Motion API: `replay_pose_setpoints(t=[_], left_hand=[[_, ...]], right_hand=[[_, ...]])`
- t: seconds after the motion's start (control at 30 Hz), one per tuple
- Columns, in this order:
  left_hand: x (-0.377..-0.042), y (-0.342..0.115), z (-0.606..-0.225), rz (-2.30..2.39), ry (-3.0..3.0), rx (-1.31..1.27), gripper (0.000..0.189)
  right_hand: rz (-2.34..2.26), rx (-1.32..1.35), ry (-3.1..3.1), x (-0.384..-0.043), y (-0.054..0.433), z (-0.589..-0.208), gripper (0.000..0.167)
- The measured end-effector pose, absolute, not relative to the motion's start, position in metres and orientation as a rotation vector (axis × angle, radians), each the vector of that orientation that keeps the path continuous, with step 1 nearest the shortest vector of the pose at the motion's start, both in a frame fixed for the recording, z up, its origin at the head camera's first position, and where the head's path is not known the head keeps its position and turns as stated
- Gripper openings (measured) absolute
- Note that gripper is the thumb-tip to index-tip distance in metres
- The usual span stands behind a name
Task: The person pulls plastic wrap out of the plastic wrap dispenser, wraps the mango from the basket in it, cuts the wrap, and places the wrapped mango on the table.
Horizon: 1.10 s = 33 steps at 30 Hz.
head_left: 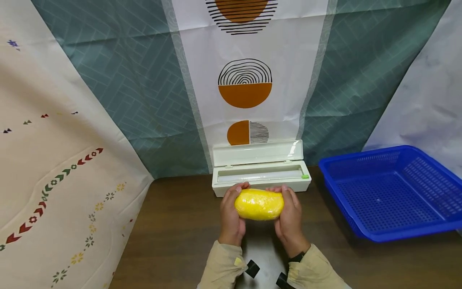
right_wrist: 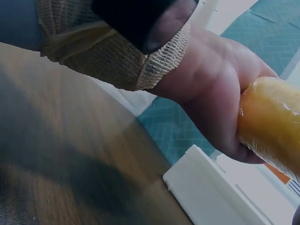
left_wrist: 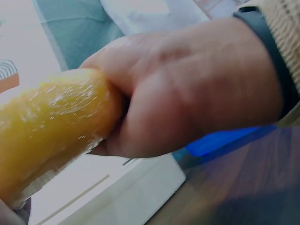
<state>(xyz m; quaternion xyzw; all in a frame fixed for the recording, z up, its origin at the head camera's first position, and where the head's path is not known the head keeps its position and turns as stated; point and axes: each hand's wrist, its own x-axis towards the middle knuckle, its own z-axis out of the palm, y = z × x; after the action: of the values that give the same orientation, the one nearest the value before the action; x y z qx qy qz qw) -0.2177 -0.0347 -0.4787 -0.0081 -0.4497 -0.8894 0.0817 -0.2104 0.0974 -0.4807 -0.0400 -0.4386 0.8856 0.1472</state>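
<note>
Between my two hands is a yellow oblong bundle (head_left: 259,204) wrapped tightly in clear, glossy film; what is inside cannot be made out. My left hand (head_left: 231,214) grips its left end, while my right hand (head_left: 290,218) grips the right end. In the left wrist view, the right hand (left_wrist: 164,89) is curled round the rounded end of the bundle (left_wrist: 56,112). The right wrist view has the left hand (right_wrist: 215,89) holding the opposite end. Just behind the hands stands a white film dispenser (head_left: 220,188) with its lid (head_left: 258,153) raised and a film roll (head_left: 260,176) inside.
A blue perforated plastic basket (head_left: 415,232) sits on the right of the brown wooden table (head_left: 173,224). The dispenser carries a small green piece (head_left: 305,176) at its right end. Patterned cloth (head_left: 144,80) hangs behind, and a cream cloth (head_left: 54,208) flanks the left.
</note>
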Motion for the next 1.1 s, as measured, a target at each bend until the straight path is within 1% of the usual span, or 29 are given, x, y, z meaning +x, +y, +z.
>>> replay_pose_setpoints(t=[0.1, 0.23, 0.43, 0.67, 0.83, 0.97, 1.1], left_hand=[[-0.219, -0.039, -0.476, -2.669, -1.374, -0.078, 0.032], [-0.218, -0.042, -0.474, -2.675, -1.441, -0.121, 0.036], [-0.216, -0.044, -0.472, -2.637, -1.563, -0.119, 0.038], [-0.217, -0.047, -0.47, -2.565, -1.698, -0.125, 0.046], [-0.219, -0.052, -0.471, -2.509, -1.804, -0.121, 0.041], [-0.219, -0.058, -0.469, -2.378, -1.998, -0.166, 0.039], [-0.215, -0.064, -0.462, -2.072, -2.283, -0.307, 0.048]], right_hand=[[2.554, -0.099, -1.274, -0.209, 0.099, -0.479, 0.03], [2.564, -0.078, -1.238, -0.209, 0.102, -0.479, 0.031], [2.567, -0.046, -1.225, -0.211, 0.106, -0.479, 0.033], [2.55, -0.006, -1.25, -0.213, 0.108, -0.478, 0.035], [2.536, -0.011, -1.267, -0.214, 0.11, -0.478, 0.037], [2.529, -0.016, -1.271, -0.216, 0.111, -0.48, 0.037], [2.523, -0.006, -1.279, -0.217, 0.112, -0.483, 0.035]])
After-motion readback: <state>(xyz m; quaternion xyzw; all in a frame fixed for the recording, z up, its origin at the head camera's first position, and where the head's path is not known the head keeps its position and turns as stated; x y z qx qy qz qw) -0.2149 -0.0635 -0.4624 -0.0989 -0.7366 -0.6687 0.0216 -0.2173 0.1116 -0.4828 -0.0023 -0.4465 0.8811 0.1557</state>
